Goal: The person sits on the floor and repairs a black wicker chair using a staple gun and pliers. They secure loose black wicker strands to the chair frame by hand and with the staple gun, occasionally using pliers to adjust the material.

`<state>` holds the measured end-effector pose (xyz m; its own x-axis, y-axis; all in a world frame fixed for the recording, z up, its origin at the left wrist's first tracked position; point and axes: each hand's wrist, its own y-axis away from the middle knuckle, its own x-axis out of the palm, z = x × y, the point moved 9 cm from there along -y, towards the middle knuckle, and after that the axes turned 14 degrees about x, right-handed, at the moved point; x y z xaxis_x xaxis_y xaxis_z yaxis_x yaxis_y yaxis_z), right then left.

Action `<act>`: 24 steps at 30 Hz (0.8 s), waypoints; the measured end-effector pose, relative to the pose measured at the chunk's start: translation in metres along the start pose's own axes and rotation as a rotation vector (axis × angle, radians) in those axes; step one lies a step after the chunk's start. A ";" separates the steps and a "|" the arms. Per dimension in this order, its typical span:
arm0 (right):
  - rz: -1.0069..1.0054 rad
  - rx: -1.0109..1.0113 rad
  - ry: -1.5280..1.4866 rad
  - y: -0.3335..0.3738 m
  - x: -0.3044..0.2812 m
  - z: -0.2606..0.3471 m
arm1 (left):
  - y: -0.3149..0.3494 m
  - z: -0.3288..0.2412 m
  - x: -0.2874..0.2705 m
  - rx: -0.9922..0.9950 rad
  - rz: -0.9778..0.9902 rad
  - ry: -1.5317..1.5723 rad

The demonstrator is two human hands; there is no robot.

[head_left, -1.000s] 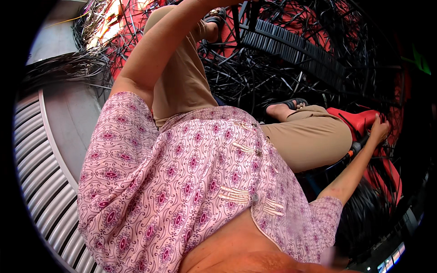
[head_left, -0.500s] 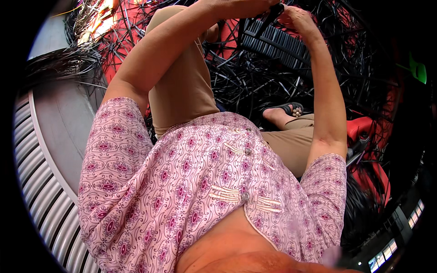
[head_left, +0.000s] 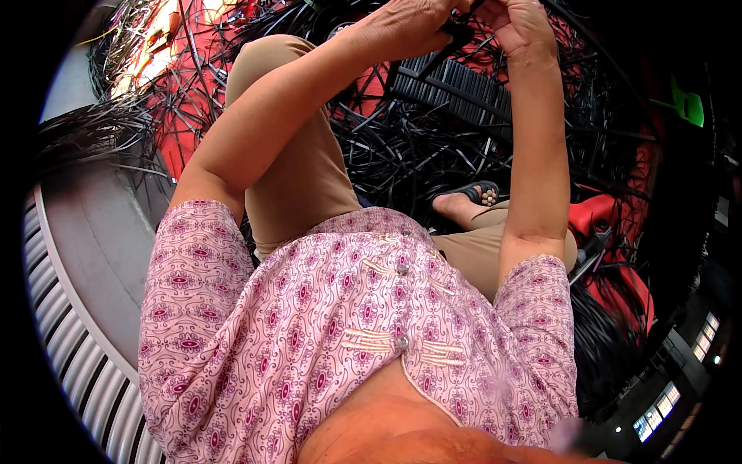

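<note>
Well left of both hands, a row of silver tubes point(head_left: 86, 377) meets one curved pale rim point(head_left: 76, 315), beside a grey panel point(head_left: 97, 224) with bare room along it; one bundle of black strips point(head_left: 89, 135) overhangs its upper end. Red floor point(head_left: 176, 139), littered with uncountable strips, stretches toward the left hand point(head_left: 408, 28), fingers curled at a dark piece. One black slatted frame point(head_left: 456, 89) sits just below and between the two hands. The right hand point(head_left: 522, 25) has bent fingers; I cannot tell either's grip. Below right: one red object point(head_left: 593, 210); beyond, one green object point(head_left: 686, 102).
</note>
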<state>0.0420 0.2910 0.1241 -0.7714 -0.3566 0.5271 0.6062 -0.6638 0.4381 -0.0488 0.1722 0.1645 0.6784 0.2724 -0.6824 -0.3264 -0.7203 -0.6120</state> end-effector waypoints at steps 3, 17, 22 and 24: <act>-0.098 -0.233 0.188 0.041 0.038 0.021 | -0.002 -0.001 -0.004 0.002 -0.029 0.037; 0.244 -1.194 -0.041 0.363 0.093 0.180 | -0.010 0.019 0.002 0.202 -0.076 -0.097; -0.045 -1.582 0.054 0.489 0.059 0.157 | -0.012 0.020 -0.003 0.214 -0.141 -0.099; -0.179 -1.493 0.185 0.460 0.034 0.123 | -0.013 0.022 -0.001 0.198 -0.149 -0.090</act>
<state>0.3182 0.0543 0.4333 -0.8932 -0.2008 0.4023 -0.1543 -0.7035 -0.6937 -0.0596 0.1959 0.1642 0.6705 0.4282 -0.6059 -0.3556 -0.5313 -0.7690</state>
